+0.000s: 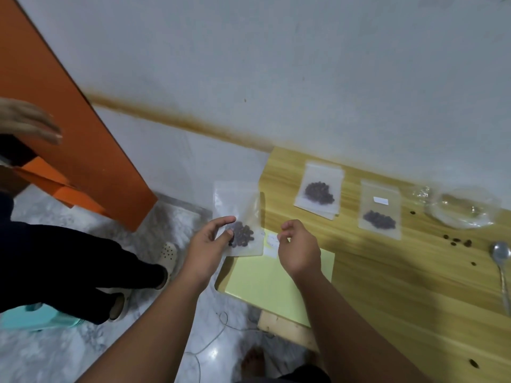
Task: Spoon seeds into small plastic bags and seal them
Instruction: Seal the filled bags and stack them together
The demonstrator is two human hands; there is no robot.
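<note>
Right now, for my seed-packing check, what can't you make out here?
Head view:
Seal of the held bag: top blurred.
Writing on the label: too small.
Whether the right hand pinches the label: its fingers hide the contact.
End of the spoon handle: cut by the right edge.

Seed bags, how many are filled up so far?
Done: a plain bag and a labelled bag lie filled on the table. In hand: the left hand holds a third bag with seeds inside. Left: perhaps its seal and label; the spoon lies idle.
</note>
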